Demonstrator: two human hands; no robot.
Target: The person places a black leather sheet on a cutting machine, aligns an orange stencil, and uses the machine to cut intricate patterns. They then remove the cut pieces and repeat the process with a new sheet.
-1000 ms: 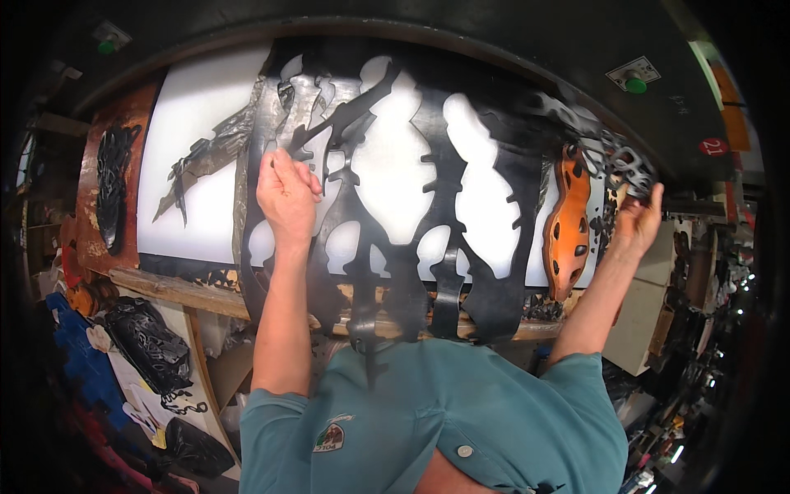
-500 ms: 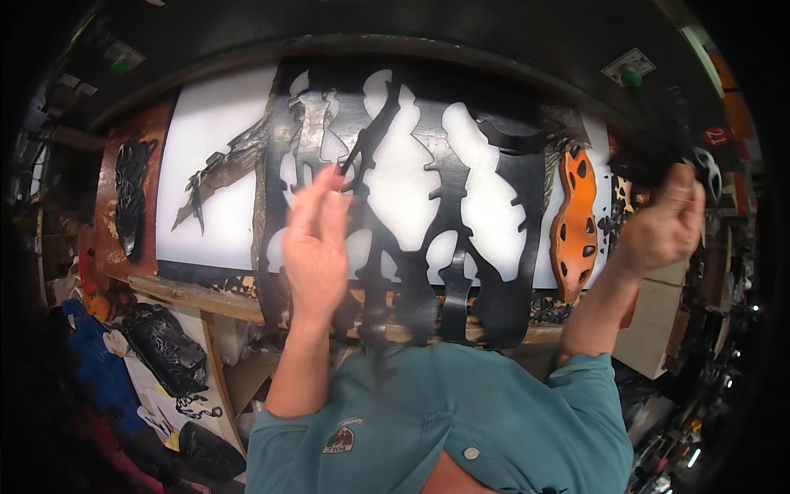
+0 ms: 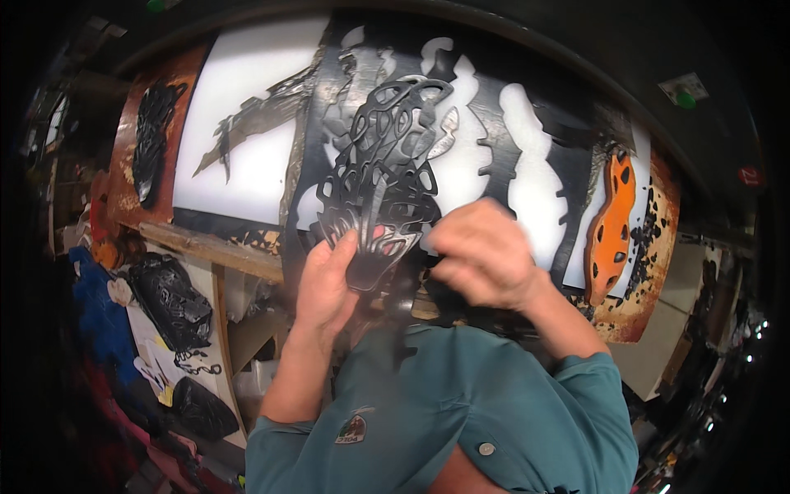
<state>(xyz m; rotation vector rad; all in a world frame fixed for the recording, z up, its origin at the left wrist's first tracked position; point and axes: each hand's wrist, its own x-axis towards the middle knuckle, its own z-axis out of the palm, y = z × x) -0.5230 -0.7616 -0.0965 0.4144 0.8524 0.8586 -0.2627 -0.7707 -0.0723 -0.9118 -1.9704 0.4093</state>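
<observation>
A bundle of black cut-out pieces [image 3: 387, 173], thin and flexible with many openings, fans upward from my left hand [image 3: 325, 276]. My left thumb presses on its lower end while the fingers lie partly behind it. Just right of the bundle is my right hand [image 3: 485, 255], blurred by motion with the fingers bent; whether anything is in it I cannot make out. Under both hands lies a black sheet [image 3: 502, 156] with long wavy cutouts, through which a white board [image 3: 539, 198] shows.
An orange cutting form [image 3: 607, 239] with dark holes lies at the right, near scattered black scraps [image 3: 646, 235]. On the left are a bare white board [image 3: 247, 74], a torn dark strip [image 3: 255, 123] and a black bundle [image 3: 152, 140]. A dark overhead beam [image 3: 527, 41] spans the far side.
My right hand has come in from the far right to beside my left hand. The black cut-out pieces are now in my left hand, above the sheet. The view has shifted.
</observation>
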